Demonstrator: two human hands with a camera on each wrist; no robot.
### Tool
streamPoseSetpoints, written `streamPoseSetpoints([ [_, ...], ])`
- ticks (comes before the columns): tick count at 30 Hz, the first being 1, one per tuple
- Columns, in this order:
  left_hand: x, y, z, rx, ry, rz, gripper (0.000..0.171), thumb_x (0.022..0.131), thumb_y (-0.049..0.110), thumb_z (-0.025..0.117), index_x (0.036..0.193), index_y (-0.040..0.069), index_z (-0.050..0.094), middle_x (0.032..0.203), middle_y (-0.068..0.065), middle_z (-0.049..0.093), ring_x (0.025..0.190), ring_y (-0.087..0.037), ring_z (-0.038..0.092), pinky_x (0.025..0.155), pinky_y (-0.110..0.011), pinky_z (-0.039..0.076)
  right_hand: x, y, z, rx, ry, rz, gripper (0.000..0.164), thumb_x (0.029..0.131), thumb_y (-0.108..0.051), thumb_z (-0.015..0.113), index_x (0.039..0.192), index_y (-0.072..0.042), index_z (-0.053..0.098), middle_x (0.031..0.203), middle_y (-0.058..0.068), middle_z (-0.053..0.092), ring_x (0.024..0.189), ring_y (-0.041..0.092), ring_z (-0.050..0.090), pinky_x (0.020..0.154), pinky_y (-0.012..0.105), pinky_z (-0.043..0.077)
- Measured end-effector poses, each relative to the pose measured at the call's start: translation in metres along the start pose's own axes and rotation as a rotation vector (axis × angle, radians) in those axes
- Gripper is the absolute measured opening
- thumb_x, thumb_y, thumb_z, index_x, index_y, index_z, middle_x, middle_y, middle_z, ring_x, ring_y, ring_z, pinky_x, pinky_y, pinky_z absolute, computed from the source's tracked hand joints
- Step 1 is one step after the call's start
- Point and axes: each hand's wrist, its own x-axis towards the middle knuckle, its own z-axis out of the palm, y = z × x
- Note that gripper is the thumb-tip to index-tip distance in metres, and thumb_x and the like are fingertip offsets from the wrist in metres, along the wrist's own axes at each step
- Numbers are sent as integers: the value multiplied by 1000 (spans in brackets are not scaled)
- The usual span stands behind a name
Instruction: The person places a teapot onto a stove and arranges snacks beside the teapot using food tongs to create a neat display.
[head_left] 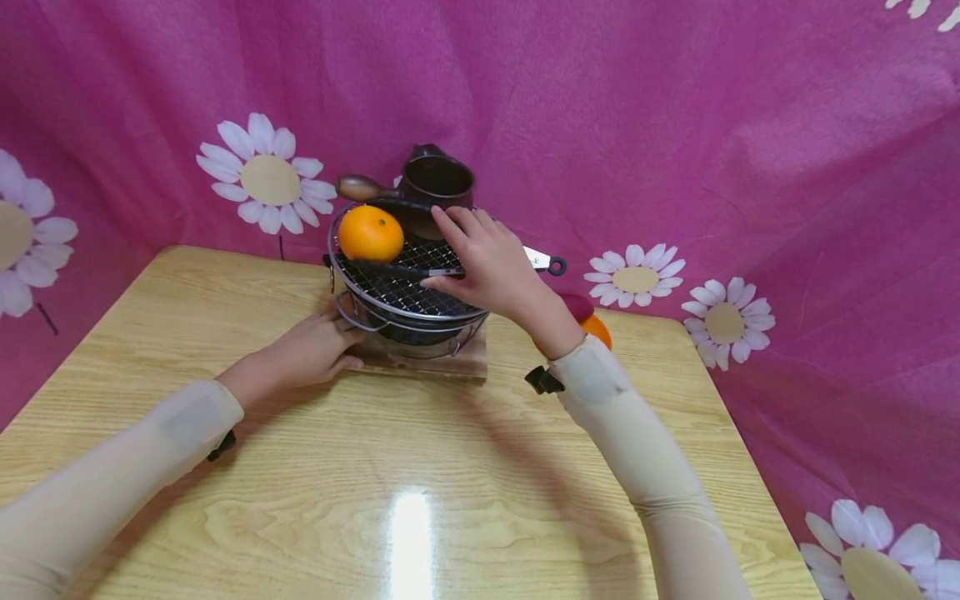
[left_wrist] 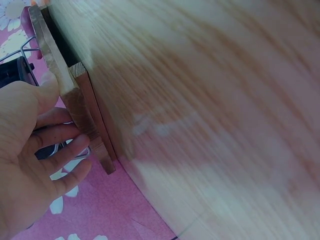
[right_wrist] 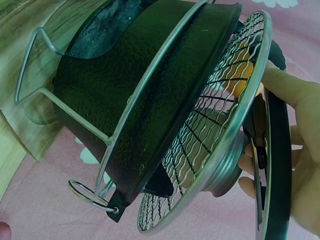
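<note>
My right hand (head_left: 491,258) grips a pair of tongs (head_left: 538,259) above a round tabletop grill. The tongs' two black arms reach left, one on each side of an orange (head_left: 371,234) over the wire grate (head_left: 420,292). In the right wrist view the tongs (right_wrist: 278,165) lie between thumb and fingers, beside the grate's rim. My left hand (head_left: 315,346) holds the near left corner of the wooden board (head_left: 450,367) beneath the grill. In the left wrist view, thumb and fingers lie along two edges of that board (left_wrist: 80,107). The grill's black body (right_wrist: 135,95) has wire handles.
A small dark pot (head_left: 442,177) with a wooden handle (head_left: 358,187) stands at the back of the grill. Right of it, an orange object (head_left: 597,331) and a dark red one (head_left: 576,306) are partly hidden behind my right wrist. Pink flowered cloth (head_left: 637,125) hangs behind the table (head_left: 300,500).
</note>
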Motion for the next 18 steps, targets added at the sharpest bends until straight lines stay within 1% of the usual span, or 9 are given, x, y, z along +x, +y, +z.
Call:
streamPoseSetpoints([
  [6, 0, 0, -1, -5, -4, -4, 30, 89, 28, 77, 101, 2, 67, 100, -17, 70, 101, -38, 66, 97, -53, 51, 2, -1, 1, -2, -1, 1, 89, 86, -55, 76, 152, -3, 44, 138, 17, 57, 122, 35, 57, 104, 45, 49],
  [12, -1, 1, -2, -4, -5, 0, 28, 90, 27, 77, 99, 4, 65, 96, -15, 69, 98, -36, 66, 95, -53, 51, 3, -2, 3, -14, 10, 1, 89, 86, -56, 76, 151, -2, 45, 137, 17, 58, 121, 34, 58, 105, 44, 49],
  [18, -1, 1, -2, -3, -6, -2, 28, 89, 27, 77, 98, 4, 65, 97, -15, 69, 99, -36, 66, 96, -53, 51, 2, -4, 4, -24, 13, 3, 89, 86, -57, 75, 151, -3, 46, 136, 17, 58, 121, 34, 58, 106, 44, 49],
])
